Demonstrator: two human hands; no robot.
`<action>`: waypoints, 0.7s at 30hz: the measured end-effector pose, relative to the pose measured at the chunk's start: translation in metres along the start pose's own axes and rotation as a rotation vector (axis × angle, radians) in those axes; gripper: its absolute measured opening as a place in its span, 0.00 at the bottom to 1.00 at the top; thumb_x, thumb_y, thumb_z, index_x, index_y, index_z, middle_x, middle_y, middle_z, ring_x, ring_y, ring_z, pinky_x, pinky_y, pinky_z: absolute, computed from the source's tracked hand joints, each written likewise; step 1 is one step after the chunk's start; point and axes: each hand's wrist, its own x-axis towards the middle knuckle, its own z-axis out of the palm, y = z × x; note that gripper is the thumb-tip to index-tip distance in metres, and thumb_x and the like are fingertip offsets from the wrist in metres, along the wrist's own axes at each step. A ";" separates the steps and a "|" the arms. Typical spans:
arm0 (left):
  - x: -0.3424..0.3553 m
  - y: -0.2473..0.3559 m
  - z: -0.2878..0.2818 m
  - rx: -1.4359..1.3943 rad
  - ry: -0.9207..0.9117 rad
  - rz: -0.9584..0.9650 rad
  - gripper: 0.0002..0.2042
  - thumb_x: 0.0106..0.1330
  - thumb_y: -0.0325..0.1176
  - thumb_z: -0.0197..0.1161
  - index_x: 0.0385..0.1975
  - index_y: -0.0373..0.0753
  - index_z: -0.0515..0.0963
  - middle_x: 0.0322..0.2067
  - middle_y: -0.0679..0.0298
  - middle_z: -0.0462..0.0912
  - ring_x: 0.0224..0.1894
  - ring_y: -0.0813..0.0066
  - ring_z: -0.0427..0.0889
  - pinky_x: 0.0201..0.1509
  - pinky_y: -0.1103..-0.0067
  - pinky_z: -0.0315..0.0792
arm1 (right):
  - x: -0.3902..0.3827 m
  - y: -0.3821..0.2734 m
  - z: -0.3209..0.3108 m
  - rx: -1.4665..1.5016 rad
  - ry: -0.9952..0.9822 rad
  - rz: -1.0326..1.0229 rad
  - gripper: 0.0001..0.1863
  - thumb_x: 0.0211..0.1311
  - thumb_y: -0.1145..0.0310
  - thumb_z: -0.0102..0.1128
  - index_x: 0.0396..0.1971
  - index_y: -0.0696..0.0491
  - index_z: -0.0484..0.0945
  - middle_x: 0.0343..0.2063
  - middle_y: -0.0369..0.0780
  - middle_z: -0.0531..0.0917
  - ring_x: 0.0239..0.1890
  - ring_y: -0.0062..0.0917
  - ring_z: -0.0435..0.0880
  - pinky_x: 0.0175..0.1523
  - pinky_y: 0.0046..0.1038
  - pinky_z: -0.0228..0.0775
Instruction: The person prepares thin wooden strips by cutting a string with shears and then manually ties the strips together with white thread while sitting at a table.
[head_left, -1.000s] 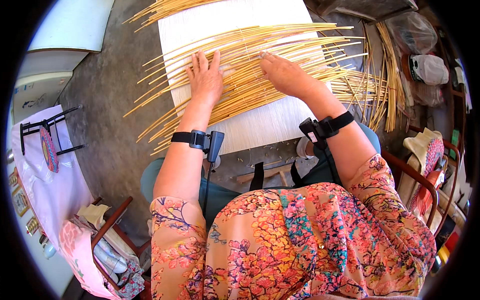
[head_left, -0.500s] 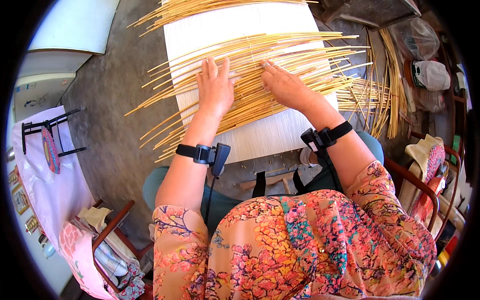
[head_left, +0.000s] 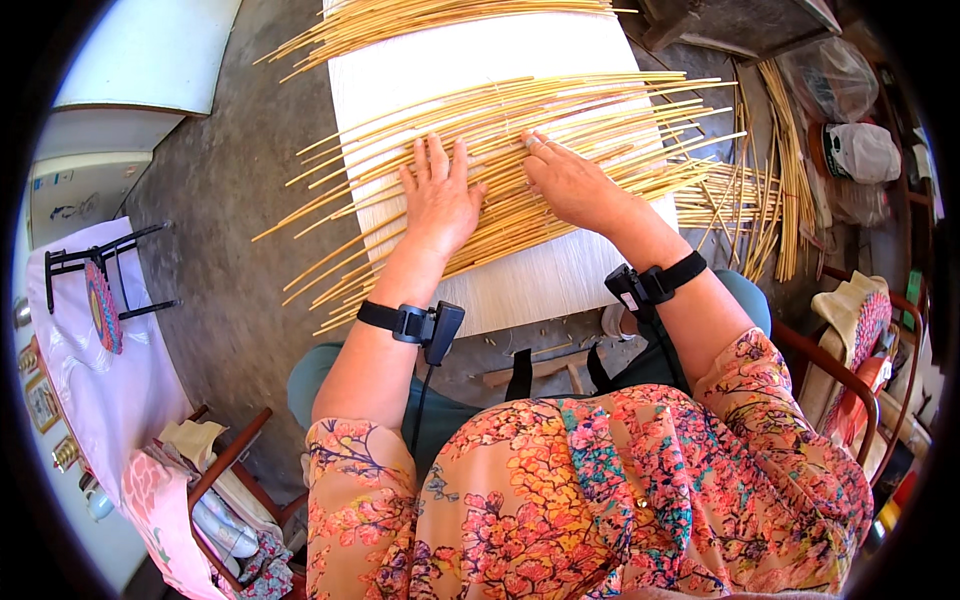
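A wide spread of thin yellow sticks (head_left: 505, 215) lies across a white tabletop (head_left: 575, 262), with both ends of the spread reaching past the table's sides. A fine thread (head_left: 504, 122) crosses some of the sticks near their middle. My left hand (head_left: 440, 205) rests on the sticks left of the middle, open, fingers spread and pointing away from me. To the right of the thread, my right hand (head_left: 575, 185) touches the sticks with its fingers bent and drawn together. Whatever lies between those fingertips is hidden from view.
Another bundle of sticks (head_left: 440, 28) lies at the table's far end. More loose sticks (head_left: 745, 195) sit to the right. Chairs stand at left (head_left: 232, 450) and right (head_left: 835, 365). Plastic bags (head_left: 862, 150) are at the far right.
My left hand has shifted slightly right and nearer, its fingers spread wider with the thumb out. My right hand stays at nearly the same place on the sticks.
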 end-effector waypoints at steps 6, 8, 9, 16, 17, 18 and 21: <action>0.003 -0.001 -0.014 -0.105 0.088 0.003 0.30 0.62 0.34 0.55 0.64 0.35 0.53 0.64 0.42 0.47 0.68 0.45 0.43 0.67 0.55 0.43 | -0.004 0.001 -0.004 0.028 -0.025 0.033 0.07 0.59 0.74 0.46 0.35 0.60 0.69 0.57 0.56 0.64 0.62 0.43 0.61 0.63 0.36 0.57; 0.000 0.004 -0.019 -0.067 0.074 0.055 0.29 0.62 0.34 0.55 0.63 0.35 0.55 0.64 0.42 0.48 0.68 0.46 0.43 0.67 0.55 0.43 | -0.007 -0.002 -0.009 0.005 -0.038 0.043 0.07 0.59 0.75 0.46 0.36 0.61 0.69 0.57 0.56 0.65 0.62 0.44 0.62 0.63 0.36 0.57; -0.002 0.008 -0.020 -0.051 0.069 0.085 0.29 0.62 0.34 0.55 0.63 0.35 0.55 0.64 0.42 0.48 0.68 0.46 0.44 0.67 0.55 0.43 | -0.009 -0.005 -0.011 -0.011 -0.052 0.047 0.08 0.58 0.76 0.45 0.36 0.61 0.69 0.57 0.56 0.65 0.61 0.44 0.63 0.62 0.36 0.58; -0.017 0.027 -0.016 -0.063 -0.099 0.231 0.28 0.63 0.36 0.55 0.61 0.33 0.58 0.65 0.45 0.49 0.68 0.51 0.46 0.67 0.56 0.44 | -0.013 -0.008 -0.004 -0.036 -0.039 0.067 0.09 0.56 0.78 0.44 0.35 0.63 0.71 0.56 0.56 0.66 0.62 0.43 0.63 0.63 0.35 0.58; -0.017 0.027 -0.014 -0.048 -0.113 0.223 0.28 0.64 0.37 0.54 0.62 0.33 0.57 0.65 0.46 0.49 0.68 0.52 0.47 0.68 0.57 0.44 | -0.012 -0.008 -0.004 -0.027 -0.032 0.072 0.09 0.56 0.78 0.44 0.35 0.63 0.72 0.57 0.56 0.66 0.62 0.43 0.62 0.63 0.35 0.58; -0.016 0.027 -0.014 -0.033 -0.125 0.214 0.28 0.64 0.37 0.53 0.62 0.33 0.57 0.65 0.46 0.50 0.68 0.53 0.47 0.68 0.58 0.44 | -0.012 -0.008 -0.004 -0.025 -0.027 0.071 0.09 0.56 0.77 0.44 0.35 0.63 0.72 0.57 0.56 0.65 0.62 0.43 0.62 0.63 0.35 0.58; -0.016 0.028 -0.015 -0.043 -0.142 0.191 0.28 0.65 0.39 0.52 0.62 0.33 0.58 0.65 0.46 0.50 0.68 0.54 0.46 0.68 0.58 0.43 | -0.010 -0.007 -0.008 -0.025 -0.011 0.033 0.14 0.56 0.74 0.45 0.39 0.66 0.73 0.53 0.60 0.68 0.59 0.46 0.66 0.62 0.35 0.59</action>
